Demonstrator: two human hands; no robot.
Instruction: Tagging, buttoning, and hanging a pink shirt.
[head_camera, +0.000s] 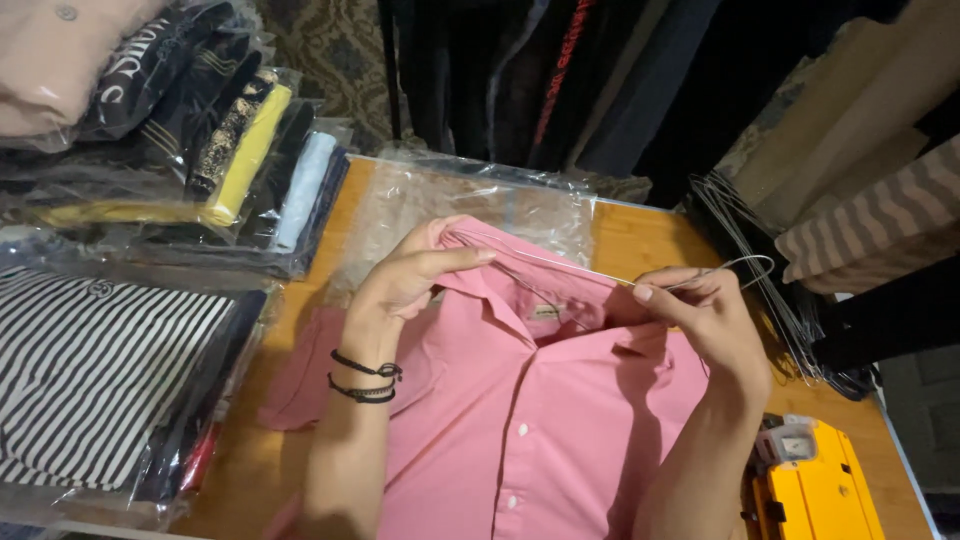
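A pink button-up shirt (520, 410) lies face up on a wooden table (640, 245), collar away from me. My left hand (405, 275), with black bands at the wrist, pinches the left shoulder of the shirt near the collar. My right hand (700, 310) grips a thin wire hanger (560, 262) by its hook end at the right shoulder. The wire runs across the collar from hand to hand, and its left end sits under the fabric.
Clear plastic bags (470, 205) lie behind the shirt. Stacks of bagged folded clothes (150, 150) fill the left side, with a striped one (90, 370) nearest. A bundle of wire hangers (770, 270) lies at right. A yellow device (815, 490) sits bottom right. Dark garments hang behind.
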